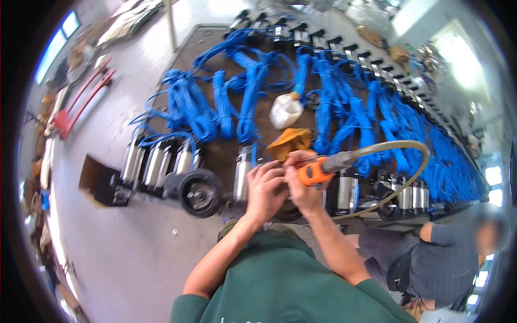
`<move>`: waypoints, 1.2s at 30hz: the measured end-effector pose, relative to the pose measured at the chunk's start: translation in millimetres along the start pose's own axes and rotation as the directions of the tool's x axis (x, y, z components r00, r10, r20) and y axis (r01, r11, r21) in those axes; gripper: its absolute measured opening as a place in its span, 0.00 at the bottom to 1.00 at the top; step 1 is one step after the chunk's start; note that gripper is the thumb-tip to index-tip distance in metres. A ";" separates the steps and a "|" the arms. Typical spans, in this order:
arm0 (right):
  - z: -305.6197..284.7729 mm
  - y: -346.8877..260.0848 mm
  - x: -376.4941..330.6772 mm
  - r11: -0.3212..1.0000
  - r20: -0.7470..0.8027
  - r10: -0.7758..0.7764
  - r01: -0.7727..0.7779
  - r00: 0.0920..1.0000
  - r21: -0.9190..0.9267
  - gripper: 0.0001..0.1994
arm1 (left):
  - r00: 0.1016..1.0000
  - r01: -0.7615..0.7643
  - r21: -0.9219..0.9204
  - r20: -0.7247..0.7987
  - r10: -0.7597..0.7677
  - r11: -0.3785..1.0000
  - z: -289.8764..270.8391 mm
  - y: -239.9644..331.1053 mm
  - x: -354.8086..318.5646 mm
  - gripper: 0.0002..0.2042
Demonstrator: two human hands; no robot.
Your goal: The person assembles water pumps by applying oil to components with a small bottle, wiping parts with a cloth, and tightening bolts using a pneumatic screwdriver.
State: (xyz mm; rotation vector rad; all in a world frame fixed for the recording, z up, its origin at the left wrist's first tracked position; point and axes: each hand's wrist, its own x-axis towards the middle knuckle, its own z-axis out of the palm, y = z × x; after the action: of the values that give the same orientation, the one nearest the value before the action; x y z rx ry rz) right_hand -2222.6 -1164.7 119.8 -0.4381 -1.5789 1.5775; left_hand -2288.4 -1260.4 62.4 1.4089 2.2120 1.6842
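Observation:
My right hand (305,185) is wrapped round an orange air tool (314,172) with a grey rear end, from which a yellowish hose (401,144) loops to the right and down. My left hand (265,189) is close against it, fingers bent together; whatever they hold is hidden. Both hands are over the table's near edge, beside a silver-bodied cylinder (242,173) with black ends, apparently a pump. Just beyond the fingers lies a yellow-orange cloth (290,141). Behind the cloth is a white plastic bottle (286,111).
Bundles of blue cable (251,99) cover the dark table (207,40). Silver cylinders (155,164) stand along its near edge, by a black wheel (200,194) and an open cardboard box (105,183). A co-worker (436,258) is at right. A red pallet jack (81,105) stands left.

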 end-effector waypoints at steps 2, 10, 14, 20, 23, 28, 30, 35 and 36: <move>-6.0 0.4 1.5 1.000 0.073 0.013 -0.012 0.997 -0.010 0.12 | 1.000 0.012 0.055 0.003 -0.012 0.998 2.0 0.3 -4.6 0.11; -14.8 5.8 0.7 0.998 0.135 0.067 -0.069 0.989 0.008 0.12 | 1.000 0.017 0.034 -0.014 -0.016 0.999 7.7 2.1 -11.5 0.11; -7.5 4.7 7.5 0.995 0.125 -0.045 0.055 0.991 -0.079 0.09 | 1.000 0.000 0.032 0.002 0.000 0.999 8.4 -10.3 -11.4 0.12; -16.8 0.2 9.2 1.000 0.178 0.005 -0.002 0.984 -0.015 0.11 | 0.992 0.015 -0.030 0.122 -0.012 0.999 -6.0 2.5 -13.4 0.15; -17.4 -3.6 10.5 0.998 0.119 0.041 -0.035 0.992 -0.053 0.09 | 0.987 -0.014 -0.007 0.160 0.015 1.000 -8.2 0.6 -13.9 0.11; -17.0 -6.6 7.3 1.000 0.138 -0.017 0.018 0.990 -0.004 0.09 | 0.985 -0.071 0.167 0.167 0.043 0.983 -5.9 4.2 -24.0 0.09; -19.6 -6.6 5.6 1.000 0.125 -0.026 0.027 0.992 -0.007 0.09 | 0.980 -0.091 0.243 0.195 0.043 0.966 -8.9 13.3 -22.4 0.10; -20.4 -7.7 5.0 0.994 0.057 -0.012 0.005 0.998 0.114 0.14 | 0.983 -0.092 0.294 0.180 0.040 0.951 -8.2 19.0 -21.3 0.09; -21.9 -6.9 3.5 0.990 0.051 0.000 -0.007 0.999 0.138 0.15 | 0.985 -0.089 0.296 0.170 0.040 0.951 -7.5 19.6 -20.1 0.09</move>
State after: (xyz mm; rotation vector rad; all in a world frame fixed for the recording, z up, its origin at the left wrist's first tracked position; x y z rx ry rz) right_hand -2206.1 -1149.0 124.2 -0.3278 -1.4957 1.7004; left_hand -2268.0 -1279.1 71.3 1.6327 2.4310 1.2282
